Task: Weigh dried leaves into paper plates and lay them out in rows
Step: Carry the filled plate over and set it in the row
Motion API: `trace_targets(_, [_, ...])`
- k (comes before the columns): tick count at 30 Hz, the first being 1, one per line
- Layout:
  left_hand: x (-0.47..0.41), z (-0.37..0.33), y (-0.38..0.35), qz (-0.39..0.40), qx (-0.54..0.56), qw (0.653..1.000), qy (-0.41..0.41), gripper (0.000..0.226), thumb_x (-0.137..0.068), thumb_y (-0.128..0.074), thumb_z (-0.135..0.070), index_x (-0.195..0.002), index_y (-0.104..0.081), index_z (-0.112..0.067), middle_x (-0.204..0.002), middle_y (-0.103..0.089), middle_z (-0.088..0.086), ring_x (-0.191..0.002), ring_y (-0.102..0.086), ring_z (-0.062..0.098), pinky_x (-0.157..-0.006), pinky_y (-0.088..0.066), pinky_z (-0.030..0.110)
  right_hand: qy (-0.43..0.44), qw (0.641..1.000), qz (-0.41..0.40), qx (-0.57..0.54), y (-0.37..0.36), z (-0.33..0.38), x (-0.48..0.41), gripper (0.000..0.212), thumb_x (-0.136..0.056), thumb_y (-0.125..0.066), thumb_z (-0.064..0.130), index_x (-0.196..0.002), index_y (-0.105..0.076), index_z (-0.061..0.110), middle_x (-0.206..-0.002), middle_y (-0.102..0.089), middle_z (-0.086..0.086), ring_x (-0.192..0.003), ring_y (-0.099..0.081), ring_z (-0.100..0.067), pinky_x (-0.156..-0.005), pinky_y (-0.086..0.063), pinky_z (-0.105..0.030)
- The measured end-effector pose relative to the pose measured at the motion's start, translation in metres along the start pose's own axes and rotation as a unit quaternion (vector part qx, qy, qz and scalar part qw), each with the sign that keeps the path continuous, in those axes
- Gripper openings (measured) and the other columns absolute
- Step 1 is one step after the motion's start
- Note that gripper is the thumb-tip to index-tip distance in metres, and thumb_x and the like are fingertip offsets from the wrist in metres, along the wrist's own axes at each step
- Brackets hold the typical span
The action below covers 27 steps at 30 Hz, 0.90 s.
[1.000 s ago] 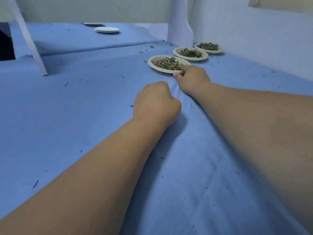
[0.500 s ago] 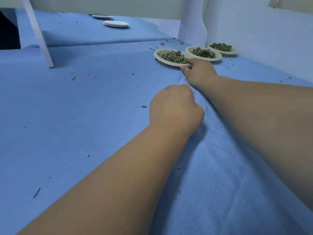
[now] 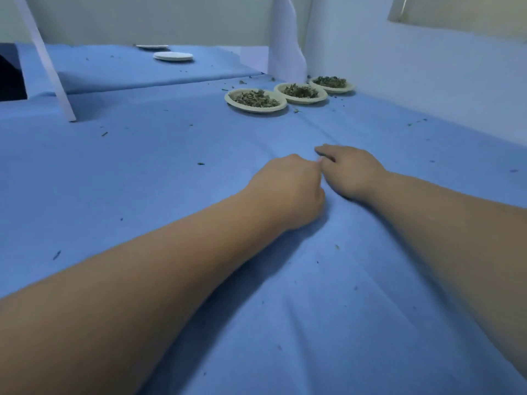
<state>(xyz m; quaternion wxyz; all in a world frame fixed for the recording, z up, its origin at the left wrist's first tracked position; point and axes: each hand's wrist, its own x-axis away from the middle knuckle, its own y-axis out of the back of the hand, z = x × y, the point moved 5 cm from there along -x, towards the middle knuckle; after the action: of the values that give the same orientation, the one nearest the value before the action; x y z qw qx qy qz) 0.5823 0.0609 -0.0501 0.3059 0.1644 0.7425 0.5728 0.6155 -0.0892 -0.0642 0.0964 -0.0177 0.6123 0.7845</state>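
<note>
Three paper plates of dried leaves stand in a row on the blue cloth (image 3: 142,172) at the far right: the nearest plate (image 3: 256,110), the middle plate (image 3: 302,100) and the far plate (image 3: 334,90) by the wall. My left hand (image 3: 285,189) rests on the cloth as a closed fist and holds nothing. Beside it, my right hand (image 3: 352,172) lies on the cloth with its forefinger stretched forward and nothing in it. Both hands are well short of the nearest plate.
A stack of empty white plates (image 3: 173,56) and another plate (image 3: 152,46) sit on the far surface. A slanted white strut (image 3: 47,67) stands at the left. A white wall (image 3: 427,81) bounds the right side. Leaf crumbs dot the cloth.
My right hand has let go of the nearest plate's rim and drawn back beside my left fist. The view has pulled back from the plates.
</note>
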Motion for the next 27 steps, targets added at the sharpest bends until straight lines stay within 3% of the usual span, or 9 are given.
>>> trace_targets(2, [0.003, -0.001, 0.000, 0.007, -0.008, 1.000, -0.011, 0.031, -0.098, -0.042, -0.027, -0.072, -0.044, -0.012, -0.081, -0.051, 0.009, -0.081, -0.049, 0.033, -0.069, -0.036, 0.036, 0.007, 1.000, -0.001, -0.002, 0.008, -0.014, 0.028, 0.044, -0.106, -0.039, 0.028, -0.148, -0.049, 0.023, -0.160, -0.039, 0.001, -0.147, -0.035, -0.020, -0.117, -0.022, -0.028])
trace_targets(4, [0.005, -0.004, -0.001, 0.020, 0.026, 0.999, -0.022, 0.029, -0.101, -0.039, -0.027, -0.083, -0.053, -0.009, -0.101, -0.064, 0.013, -0.096, -0.056, 0.036, -0.080, -0.045, 0.039, 0.007, 1.000, 0.002, 0.002, 0.015, -0.027, 0.057, 0.045, -0.106, -0.039, 0.029, -0.150, -0.048, 0.024, -0.161, -0.037, 0.002, -0.148, -0.033, -0.017, -0.117, -0.020, -0.025])
trace_targets(8, [0.017, -0.025, 0.001, 0.045, 0.048, 0.997, 0.030, 0.037, -0.107, -0.035, -0.031, -0.093, -0.058, -0.005, -0.114, -0.064, 0.014, -0.108, -0.057, 0.037, -0.090, -0.046, 0.040, -0.009, 1.000, 0.017, -0.017, 0.027, -0.042, 0.113, 0.046, -0.106, -0.039, 0.029, -0.151, -0.045, 0.024, -0.162, -0.033, 0.004, -0.149, -0.029, -0.014, -0.118, -0.017, -0.022])
trace_targets(13, [0.053, -0.117, 0.003, 0.052, 0.126, 0.990, 0.046, 0.030, -0.101, -0.044, -0.025, -0.074, -0.043, -0.013, -0.103, -0.067, 0.020, -0.100, -0.059, 0.039, -0.071, -0.035, 0.035, -0.035, 0.997, 0.061, 0.009, 0.059, -0.047, 0.178, 0.040, -0.102, -0.047, 0.031, -0.138, -0.059, 0.019, -0.145, -0.057, -0.003, -0.133, -0.050, -0.025, -0.108, -0.038, -0.031])
trace_targets(17, [0.083, -0.204, 0.021, 0.036, 0.215, 0.976, 0.006, 0.023, -0.094, -0.043, -0.019, -0.072, -0.043, -0.012, -0.075, -0.057, 0.009, -0.089, -0.059, 0.041, -0.060, -0.030, 0.037, -0.093, 0.993, -0.076, -0.015, 0.111, -0.071, 0.250, 0.036, -0.101, -0.043, 0.025, -0.132, -0.061, 0.017, -0.132, -0.064, -0.007, -0.121, -0.057, -0.028, -0.097, -0.047, -0.036])
trace_targets(19, [0.096, -0.246, 0.037, 0.015, 0.256, 0.966, -0.035, 0.031, -0.086, -0.037, -0.024, -0.093, -0.064, -0.009, -0.078, -0.064, 0.006, -0.085, -0.061, 0.034, -0.064, -0.043, 0.036, -0.101, 0.987, -0.108, -0.061, 0.138, -0.083, 0.296, 0.038, -0.101, -0.041, 0.021, -0.134, -0.058, 0.023, -0.126, -0.067, -0.004, -0.115, -0.060, -0.025, -0.093, -0.049, -0.036])
trace_targets(21, [0.108, -0.287, 0.051, -0.017, 0.279, 0.957, -0.076, 0.042, -0.089, -0.039, -0.020, -0.120, -0.067, -0.012, -0.095, -0.070, 0.006, -0.089, -0.063, 0.027, -0.077, -0.051, 0.038, -0.114, 0.983, -0.125, -0.075, 0.162, -0.097, 0.345, 0.042, -0.100, -0.042, 0.023, -0.142, -0.051, 0.026, -0.123, -0.068, -0.004, -0.110, -0.062, -0.024, -0.092, -0.051, -0.038])
trace_targets(24, [0.124, -0.355, 0.063, -0.046, 0.289, 0.945, -0.148, 0.036, -0.094, -0.044, -0.012, -0.123, -0.065, -0.013, -0.097, -0.068, 0.004, -0.088, -0.061, 0.025, -0.080, -0.051, 0.041, -0.139, 0.972, -0.180, -0.063, 0.194, -0.123, 0.420, 0.049, -0.100, -0.045, 0.026, -0.149, -0.041, 0.030, -0.124, -0.068, -0.004, -0.109, -0.063, -0.025, -0.090, -0.050, -0.036])
trace_targets(27, [0.136, -0.421, 0.070, -0.052, 0.279, 0.935, -0.213, 0.042, -0.100, -0.045, -0.014, -0.139, -0.059, -0.014, -0.132, -0.067, 0.005, -0.117, -0.061, 0.026, -0.098, -0.048, 0.038, -0.162, 0.955, -0.243, -0.050, 0.219, -0.152, 0.492, 0.052, -0.098, -0.052, 0.027, -0.149, -0.044, 0.030, -0.129, -0.066, -0.001, -0.105, -0.059, -0.017, -0.083, -0.034, -0.017])
